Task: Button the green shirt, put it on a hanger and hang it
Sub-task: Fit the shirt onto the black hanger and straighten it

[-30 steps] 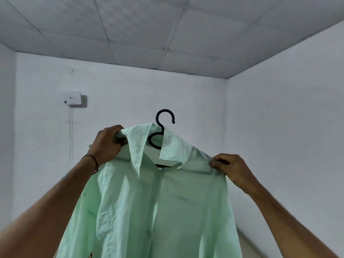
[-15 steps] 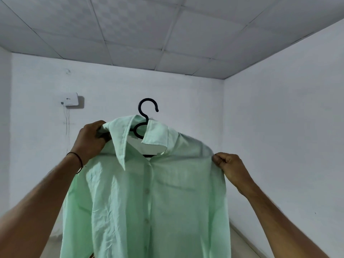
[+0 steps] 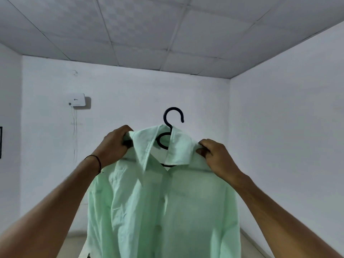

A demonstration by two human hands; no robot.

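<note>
A pale green shirt (image 3: pixel 167 207) hangs in front of me, buttoned down the front, on a black hanger (image 3: pixel 172 119) whose hook sticks up out of the collar. My left hand (image 3: pixel 115 144) grips the shirt's left shoulder beside the collar. My right hand (image 3: pixel 214 155) pinches the right shoulder close to the collar. Both arms are raised, holding the shirt up in the air. The hanger's arms are hidden inside the shirt, and the hook is not on anything.
White walls meet in a corner at the right (image 3: pixel 229 146) under a tiled ceiling. A small white box (image 3: pixel 77 100) with cables hanging from it is fixed on the far wall at the left. A dark frame edge (image 3: pixel 1 142) shows at the far left.
My right hand has slid inward along the shoulder toward the collar. The shirt and hanger sit more to the right in the view than before.
</note>
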